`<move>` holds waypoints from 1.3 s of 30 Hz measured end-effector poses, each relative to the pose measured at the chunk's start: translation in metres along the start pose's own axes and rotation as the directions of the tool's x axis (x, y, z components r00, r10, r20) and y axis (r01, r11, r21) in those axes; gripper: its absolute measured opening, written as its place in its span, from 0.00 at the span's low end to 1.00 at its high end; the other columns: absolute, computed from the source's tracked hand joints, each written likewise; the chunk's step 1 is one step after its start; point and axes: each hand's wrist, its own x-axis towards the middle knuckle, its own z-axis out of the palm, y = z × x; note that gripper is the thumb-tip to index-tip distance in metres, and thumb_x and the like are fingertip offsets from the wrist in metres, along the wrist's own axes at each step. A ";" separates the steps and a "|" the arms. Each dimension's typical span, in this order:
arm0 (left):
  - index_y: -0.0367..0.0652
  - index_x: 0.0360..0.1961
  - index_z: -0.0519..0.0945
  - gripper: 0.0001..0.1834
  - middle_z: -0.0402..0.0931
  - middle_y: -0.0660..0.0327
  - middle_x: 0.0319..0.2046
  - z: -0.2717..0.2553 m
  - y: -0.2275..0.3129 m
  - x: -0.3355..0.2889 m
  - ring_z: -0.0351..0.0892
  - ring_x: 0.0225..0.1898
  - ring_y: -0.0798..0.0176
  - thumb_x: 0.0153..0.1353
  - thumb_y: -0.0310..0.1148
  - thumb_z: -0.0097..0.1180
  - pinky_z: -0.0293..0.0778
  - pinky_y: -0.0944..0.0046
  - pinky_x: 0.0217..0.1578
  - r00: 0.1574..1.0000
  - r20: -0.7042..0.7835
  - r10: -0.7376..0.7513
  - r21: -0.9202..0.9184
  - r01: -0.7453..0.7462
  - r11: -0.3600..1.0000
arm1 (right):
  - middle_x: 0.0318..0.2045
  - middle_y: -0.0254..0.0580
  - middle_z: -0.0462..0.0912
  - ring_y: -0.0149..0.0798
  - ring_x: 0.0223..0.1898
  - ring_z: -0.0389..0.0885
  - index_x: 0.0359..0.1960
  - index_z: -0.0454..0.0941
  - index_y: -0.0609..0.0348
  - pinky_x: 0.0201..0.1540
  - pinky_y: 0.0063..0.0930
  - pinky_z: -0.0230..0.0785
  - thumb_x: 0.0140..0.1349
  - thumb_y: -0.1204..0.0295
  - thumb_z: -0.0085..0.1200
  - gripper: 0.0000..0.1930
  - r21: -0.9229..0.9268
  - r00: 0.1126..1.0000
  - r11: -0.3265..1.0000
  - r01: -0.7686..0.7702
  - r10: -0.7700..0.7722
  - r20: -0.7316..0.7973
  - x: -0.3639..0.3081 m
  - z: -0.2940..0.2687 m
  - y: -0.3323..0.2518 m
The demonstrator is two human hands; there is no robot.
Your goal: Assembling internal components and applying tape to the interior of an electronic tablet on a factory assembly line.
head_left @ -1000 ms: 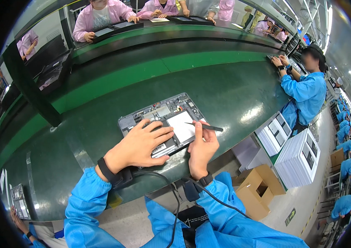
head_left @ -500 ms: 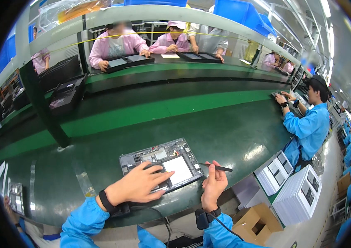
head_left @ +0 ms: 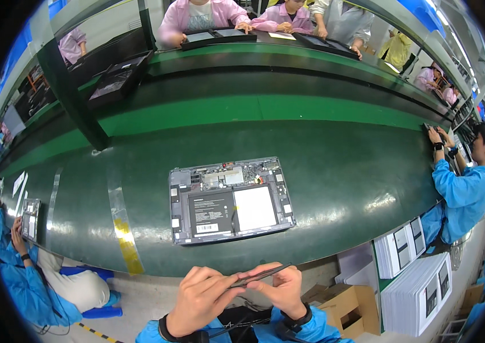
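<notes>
Both my hands are together over the table's near edge. Between them lies a slim black tool, which looks like tweezers [head_left: 262, 275]. My left hand [head_left: 199, 300] pinches its left part, and my right hand [head_left: 283, 290] has fingers closed round the right part. Beyond the hands, apart from them, an opened tablet [head_left: 181, 197] rests on the green table. Its circuit board [head_left: 234, 176] runs along the far side. A black labelled battery [head_left: 211, 212] fills the left of the middle, and a white rectangular panel [head_left: 255, 208] sits right of it.
Tape strips [head_left: 121, 220] cross the green table [head_left: 339, 171] on the left. At the left edge, a co-worker handles another opened device [head_left: 30, 220]; another co-worker [head_left: 462, 183] works at the right. Stacked white trays [head_left: 414, 297] and a cardboard box [head_left: 354, 308] stand below the right edge.
My left hand has come off the tablet and back toward me. My right hand has brought the black tool to it, and both now hold it. The view has tilted down.
</notes>
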 end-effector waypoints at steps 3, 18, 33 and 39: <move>0.40 0.38 0.86 0.15 0.80 0.65 0.25 0.011 0.003 0.004 0.76 0.30 0.65 0.48 0.31 0.71 0.67 0.64 0.32 0.998 -0.017 -0.053 -0.029 0.052 0.998 | 0.37 0.55 0.86 0.43 0.42 0.86 0.39 0.80 0.71 0.47 0.31 0.78 0.54 0.84 0.65 0.11 0.085 0.999 0.995 -0.047 0.048 -0.010 0.000 -0.007 0.001; 0.38 0.38 0.85 0.13 0.81 0.61 0.26 -0.010 -0.023 -0.029 0.77 0.29 0.61 0.51 0.31 0.70 0.72 0.63 0.31 0.972 -0.163 -0.170 -0.173 0.141 0.975 | 0.37 0.47 0.87 0.35 0.38 0.86 0.40 0.83 0.71 0.44 0.25 0.77 0.54 0.84 0.64 0.10 -0.068 0.988 0.990 -0.119 0.126 0.095 0.020 0.033 -0.008; 0.46 0.58 0.75 0.28 0.72 0.52 0.56 -0.118 -0.142 -0.099 0.68 0.59 0.48 0.57 0.41 0.63 0.61 0.45 0.61 0.915 -0.363 -0.178 0.507 0.354 0.786 | 0.39 0.44 0.84 0.31 0.33 0.84 0.44 0.76 0.65 0.36 0.20 0.74 0.68 0.74 0.54 0.08 0.052 0.941 0.992 -0.115 0.092 0.327 0.157 0.255 0.062; 0.46 0.54 0.78 0.27 0.68 0.55 0.62 -0.130 -0.158 -0.117 0.63 0.65 0.47 0.54 0.45 0.62 0.51 0.39 0.68 0.937 -0.258 -0.235 0.379 0.322 0.867 | 0.34 0.41 0.85 0.29 0.35 0.84 0.41 0.78 0.66 0.39 0.21 0.75 0.65 0.76 0.58 0.07 -0.145 0.958 0.989 -0.013 0.054 0.281 0.176 0.246 0.098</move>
